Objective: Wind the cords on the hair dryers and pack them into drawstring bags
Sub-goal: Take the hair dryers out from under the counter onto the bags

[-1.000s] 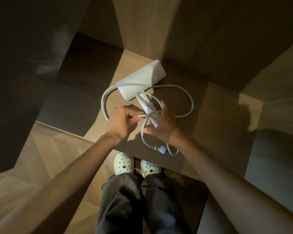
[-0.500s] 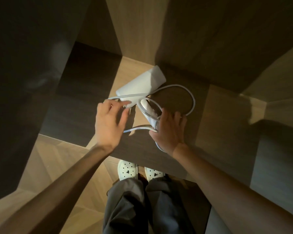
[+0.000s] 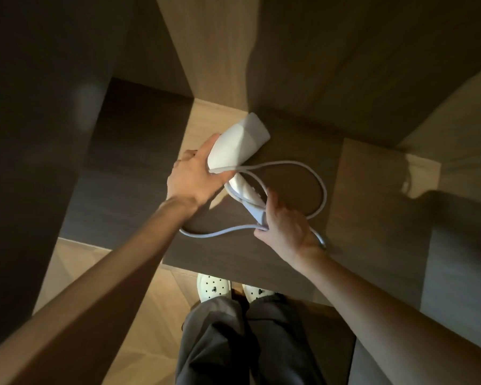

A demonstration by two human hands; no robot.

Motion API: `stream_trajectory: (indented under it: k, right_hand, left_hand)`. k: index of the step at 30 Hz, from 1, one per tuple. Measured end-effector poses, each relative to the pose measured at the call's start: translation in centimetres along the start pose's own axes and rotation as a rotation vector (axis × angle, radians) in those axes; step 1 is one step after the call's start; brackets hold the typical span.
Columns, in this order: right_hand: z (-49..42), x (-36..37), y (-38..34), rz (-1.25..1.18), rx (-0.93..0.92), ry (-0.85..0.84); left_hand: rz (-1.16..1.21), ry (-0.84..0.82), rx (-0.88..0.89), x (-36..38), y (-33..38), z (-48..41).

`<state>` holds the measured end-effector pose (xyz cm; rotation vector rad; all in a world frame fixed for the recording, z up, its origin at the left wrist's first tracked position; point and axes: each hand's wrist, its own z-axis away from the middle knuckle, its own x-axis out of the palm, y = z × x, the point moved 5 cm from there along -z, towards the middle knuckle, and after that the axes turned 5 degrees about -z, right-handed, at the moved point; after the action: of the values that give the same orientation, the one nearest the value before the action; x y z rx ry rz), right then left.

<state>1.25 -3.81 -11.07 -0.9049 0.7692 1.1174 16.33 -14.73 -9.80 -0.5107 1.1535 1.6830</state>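
A white hair dryer [image 3: 238, 145] lies on a dim wooden shelf [image 3: 139, 190], its barrel pointing up and right. My left hand [image 3: 192, 176] grips the barrel's rear end, with a strand of cord under the fingers. My right hand [image 3: 285, 226] holds the lower end of the dryer's handle [image 3: 247, 194] and pinches the white cord [image 3: 317, 179] there. The cord runs out in one wide loop to the right and a flatter loop [image 3: 206, 234] toward the left front. No drawstring bag is in sight.
Wooden walls close the shelf at the back and left. A lit wooden panel [image 3: 378, 184] stands to the right. Below the shelf's front edge I see the wooden floor, my grey trousers [image 3: 233, 343] and white perforated shoes [image 3: 213, 287].
My left hand has moved up from the cord to grip the dryer's barrel. The dryer has tilted and its handle now lies toward my right hand, which has shifted slightly right and down.
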Motion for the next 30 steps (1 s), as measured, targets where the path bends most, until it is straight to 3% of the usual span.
stream_trajectory:
  k: [4, 7, 12, 24, 30]
  right_hand:
    - [0.8, -0.7, 0.5, 0.068, 0.016, -0.011]
    - [2.2, -1.8, 1.2, 0.081, -0.059, -0.045]
    - [5.3, -4.6, 1.5, 0.086, -0.118, 0.161]
    - [15.9, -16.0, -1.4, 0.046, -0.294, 0.337]
    - [23.2, -19.8, -2.4, 0.008, -0.437, 0.380]
  left_hand:
    - [0.090, -0.076, -0.015, 0.0, 0.7, 0.8]
    - [0.156, -0.005, -0.002, 0.1, 0.7, 3.0]
    - [0.150, 0.031, 0.009, -1.2, 1.6, 6.6]
    - [0.333, 0.137, 0.159, -9.5, 6.5, 17.4]
    - [0.384, 0.167, 0.150, -11.4, 7.2, 25.4]
